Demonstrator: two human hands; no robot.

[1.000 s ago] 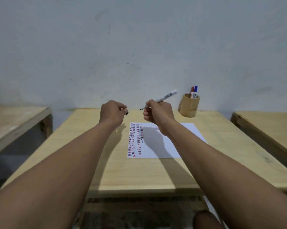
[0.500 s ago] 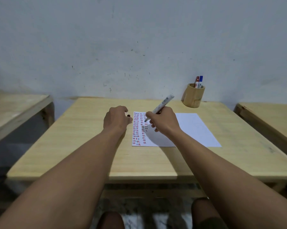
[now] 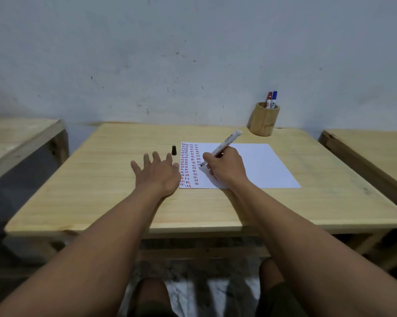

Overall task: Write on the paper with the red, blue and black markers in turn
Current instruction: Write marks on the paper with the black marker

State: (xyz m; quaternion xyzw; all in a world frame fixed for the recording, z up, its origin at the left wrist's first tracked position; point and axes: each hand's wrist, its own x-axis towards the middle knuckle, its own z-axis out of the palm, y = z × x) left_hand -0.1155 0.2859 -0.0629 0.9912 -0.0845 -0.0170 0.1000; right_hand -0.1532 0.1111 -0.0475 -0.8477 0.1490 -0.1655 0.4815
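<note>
Right hand (image 3: 225, 167) grips black marker (image 3: 223, 145), tip on paper (image 3: 257, 165). Left hand (image 3: 157, 173) lies spread flat, empty, at the paper's left edge; one cap (image 3: 174, 150) just beyond. Two markers (image 3: 271, 100) stand in cup (image 3: 262, 120), far right.

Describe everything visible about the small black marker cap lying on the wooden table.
The small black marker cap is a short, dark, slightly tapered piece that looks like plastic. It rests alone on the light wooden table, just off the top left corner of the white paper sheet, not touching it as far as can be seen. The open left hand lies flat nearer the viewer, fingertips close to the cap but apart from it. Whether it stands on end or lies tilted cannot be told.
</note>
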